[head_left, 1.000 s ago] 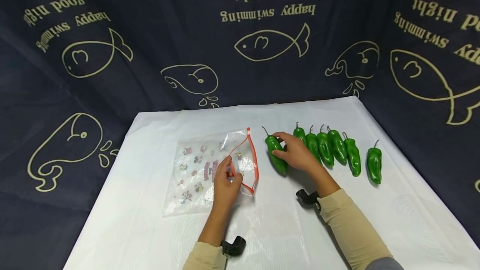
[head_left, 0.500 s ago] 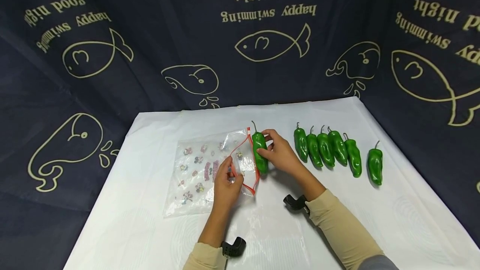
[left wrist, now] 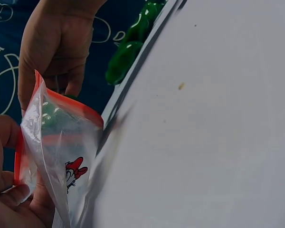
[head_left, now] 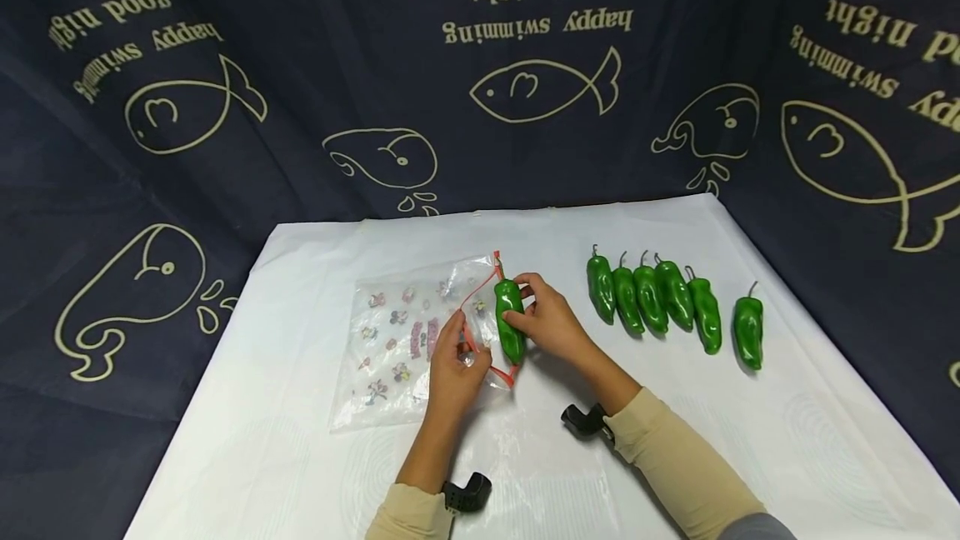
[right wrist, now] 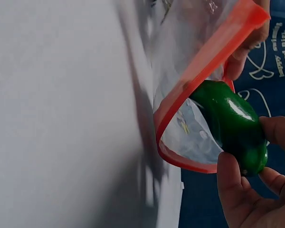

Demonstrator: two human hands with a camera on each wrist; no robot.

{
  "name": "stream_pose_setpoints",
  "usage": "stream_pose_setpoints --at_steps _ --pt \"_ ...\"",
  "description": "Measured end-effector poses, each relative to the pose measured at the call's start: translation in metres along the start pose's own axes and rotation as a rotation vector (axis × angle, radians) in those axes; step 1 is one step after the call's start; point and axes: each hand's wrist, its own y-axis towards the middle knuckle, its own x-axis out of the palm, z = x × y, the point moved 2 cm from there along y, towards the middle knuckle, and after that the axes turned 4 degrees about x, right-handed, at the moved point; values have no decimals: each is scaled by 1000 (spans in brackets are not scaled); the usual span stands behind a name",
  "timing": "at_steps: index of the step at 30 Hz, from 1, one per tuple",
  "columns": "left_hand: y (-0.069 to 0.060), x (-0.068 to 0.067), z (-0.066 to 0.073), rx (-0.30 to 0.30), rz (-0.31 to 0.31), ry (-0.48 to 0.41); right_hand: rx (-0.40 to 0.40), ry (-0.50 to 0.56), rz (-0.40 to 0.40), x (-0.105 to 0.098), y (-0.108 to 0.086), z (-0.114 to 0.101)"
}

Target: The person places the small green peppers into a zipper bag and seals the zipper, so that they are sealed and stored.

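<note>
My right hand [head_left: 551, 322] grips a glossy green pepper [head_left: 509, 323] between thumb and fingers. The pepper lies across the mouth of a clear zip bag [head_left: 382, 348] with an orange-red zip edge and printed cartoon figures. In the right wrist view the pepper [right wrist: 237, 126] reaches partly inside the bag's open mouth. My left hand [head_left: 455, 369] pinches the upper zip edge and holds the mouth apart. In the left wrist view the orange rim [left wrist: 76, 107] gapes, and a green shape shows through the plastic.
Several green peppers [head_left: 651, 300] lie in a row at the right of the white table [head_left: 300, 457]. One more pepper [head_left: 748, 332] lies apart, farther right. A dark blue cloth [head_left: 375, 48] with fish drawings hangs behind.
My right hand has carried the pepper left, from beside the row to the bag's mouth. My left hand stays on the bag edge, nearly still.
</note>
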Motion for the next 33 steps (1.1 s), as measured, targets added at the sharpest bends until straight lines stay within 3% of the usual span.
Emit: stream_pose_setpoints --at_steps 7,9,20,29,33 --pt "-1 7 -38 -8 -11 9 2 -8 -13 3 -5 0" --pt "-1 7 -42 -8 -18 12 0 -5 -13 4 -6 -1" --pt "-1 7 -42 -29 -49 78 20 -20 -18 9 -11 1" --pt "-1 8 -44 -6 -49 61 49 -11 -23 8 -15 5" --pt "-2 8 -45 -30 -69 56 58 1 -47 9 -15 7"
